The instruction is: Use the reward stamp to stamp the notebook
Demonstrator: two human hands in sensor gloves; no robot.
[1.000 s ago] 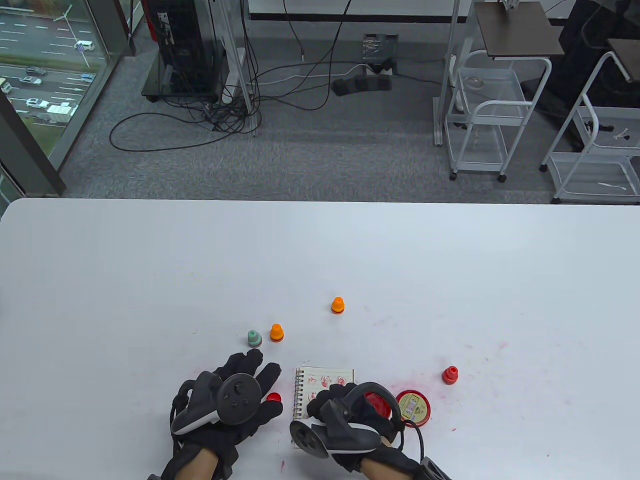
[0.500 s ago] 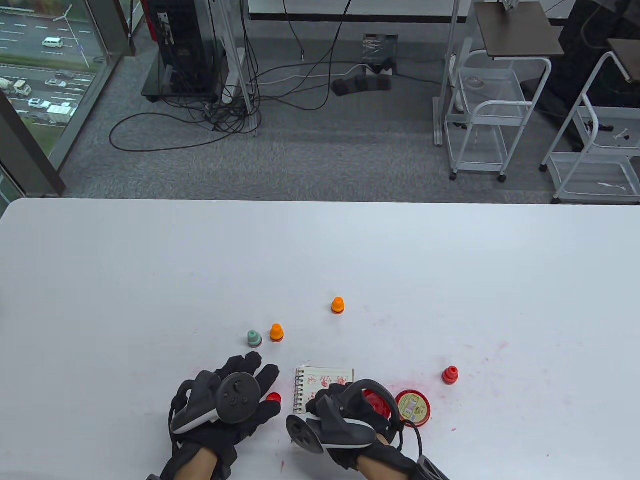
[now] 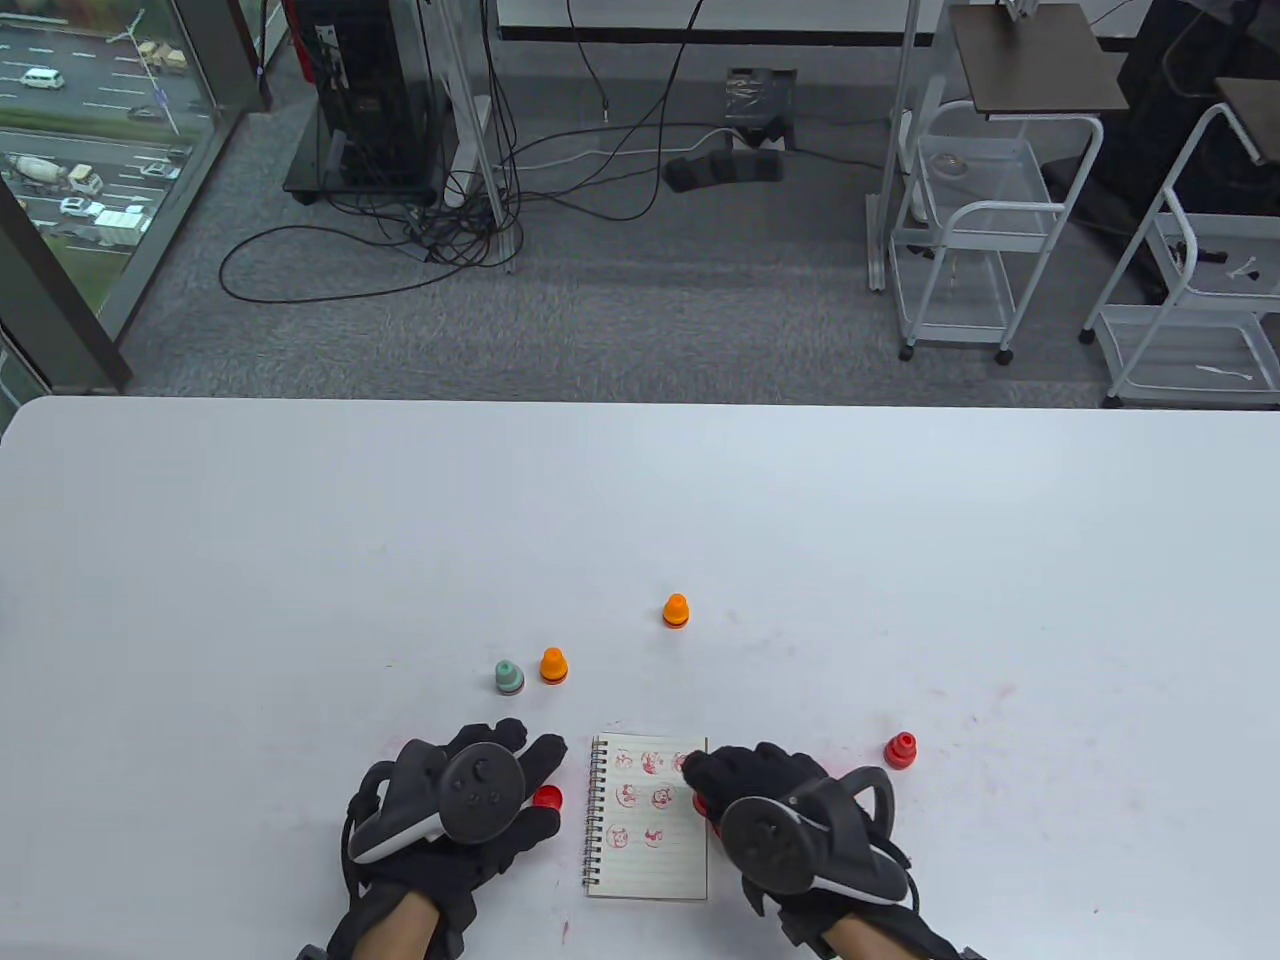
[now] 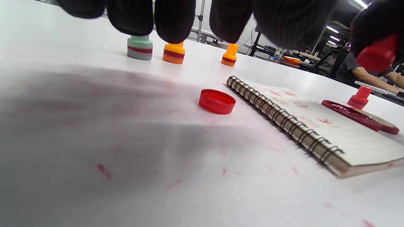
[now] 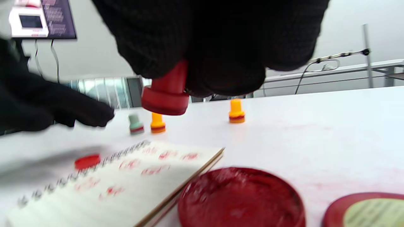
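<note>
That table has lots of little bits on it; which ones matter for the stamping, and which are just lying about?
In use:
- red stamp, gripped by the right hand
- notebook
- red ink pad

Lying about:
- two orange stamps
- green stamp
- spare red stamp
- red cap beside the left hand
</note>
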